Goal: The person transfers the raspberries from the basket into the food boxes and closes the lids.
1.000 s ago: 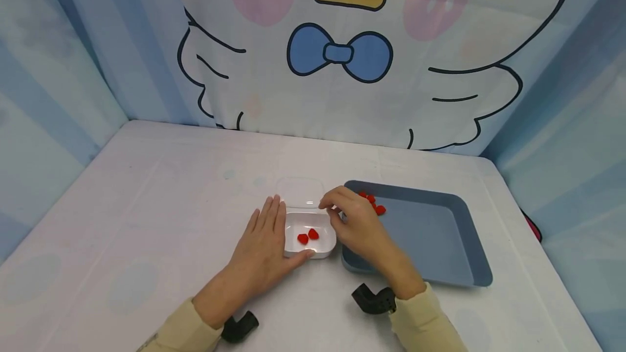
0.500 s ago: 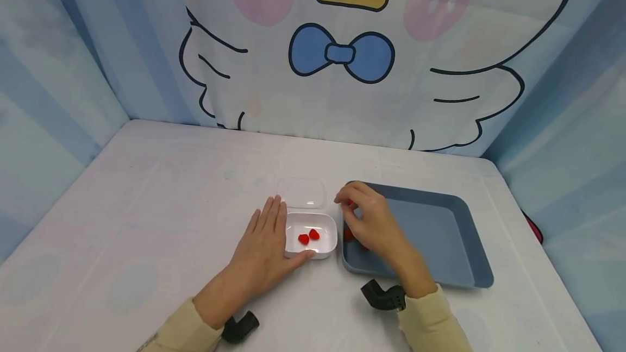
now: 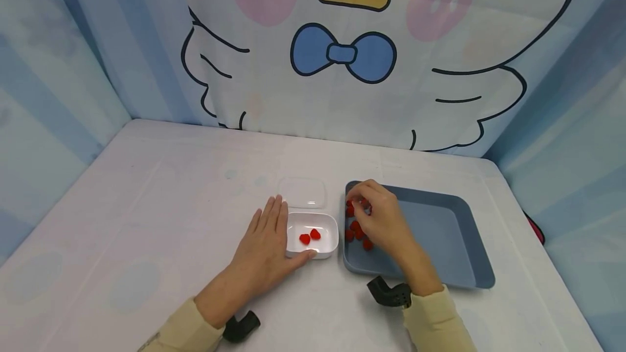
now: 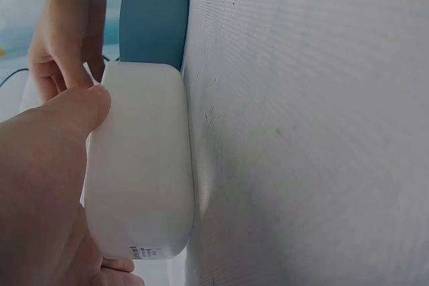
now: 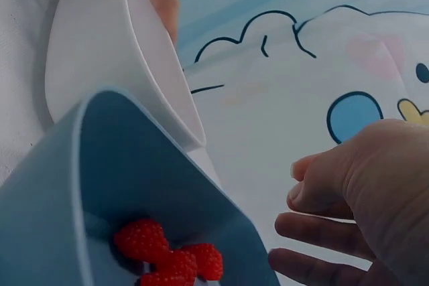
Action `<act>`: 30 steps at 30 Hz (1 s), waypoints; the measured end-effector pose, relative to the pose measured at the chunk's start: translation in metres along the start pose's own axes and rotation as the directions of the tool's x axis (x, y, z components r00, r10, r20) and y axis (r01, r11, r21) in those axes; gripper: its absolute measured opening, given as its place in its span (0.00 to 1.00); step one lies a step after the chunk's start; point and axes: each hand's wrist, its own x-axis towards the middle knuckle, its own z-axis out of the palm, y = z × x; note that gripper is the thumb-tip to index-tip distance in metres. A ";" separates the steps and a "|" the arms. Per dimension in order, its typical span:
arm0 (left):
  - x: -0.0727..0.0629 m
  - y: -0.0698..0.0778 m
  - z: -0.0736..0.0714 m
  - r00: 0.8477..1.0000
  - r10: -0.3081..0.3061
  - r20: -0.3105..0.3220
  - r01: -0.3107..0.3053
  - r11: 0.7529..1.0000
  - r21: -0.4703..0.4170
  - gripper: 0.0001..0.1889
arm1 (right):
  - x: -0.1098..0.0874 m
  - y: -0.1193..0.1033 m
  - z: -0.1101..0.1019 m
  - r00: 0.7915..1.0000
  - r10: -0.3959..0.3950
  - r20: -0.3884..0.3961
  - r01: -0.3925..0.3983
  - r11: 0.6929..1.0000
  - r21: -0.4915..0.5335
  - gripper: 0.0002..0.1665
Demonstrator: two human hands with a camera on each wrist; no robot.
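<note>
My left hand (image 3: 264, 249) lies along the left side of a small white box (image 3: 326, 251), its fingers straight. Its thumb rests on the box's near rim, as the left wrist view (image 4: 67, 118) also shows. Two red raspberries (image 3: 305, 239) lie inside the box. Over the left part of a blue-grey tray (image 3: 430, 238) hovers my right hand (image 3: 379, 216), fingers bent down near several raspberries (image 3: 359, 232). In the right wrist view, the thumb and fingers of this hand (image 5: 355, 212) are loosely bent and apart, with no raspberry seen between them.
Behind the box lies its clear lid (image 3: 303, 193), flipped back onto the white table (image 3: 146, 205). The tray's raised left wall stands close beside the box. A printed curtain (image 3: 342, 107) hangs at the table's back edge.
My right hand has moved right, from beside the box to above the raspberries in the tray. The left hand, the box and its two raspberries stay where they were.
</note>
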 end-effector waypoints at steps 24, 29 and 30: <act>-0.001 0.001 0.000 1.000 -0.016 0.017 0.016 1.000 0.008 0.59 | -0.005 0.020 -0.015 0.985 0.168 -0.032 -0.170 0.981 -0.089 0.07; 0.000 0.001 0.000 1.000 -0.015 0.018 0.014 1.000 0.007 0.58 | -0.007 0.026 -0.020 0.981 0.187 -0.058 -0.192 0.975 -0.108 0.08; 0.000 0.001 0.001 1.000 -0.015 0.018 0.015 1.000 0.008 0.58 | -0.007 0.028 -0.021 0.979 0.193 -0.060 -0.198 0.974 -0.111 0.08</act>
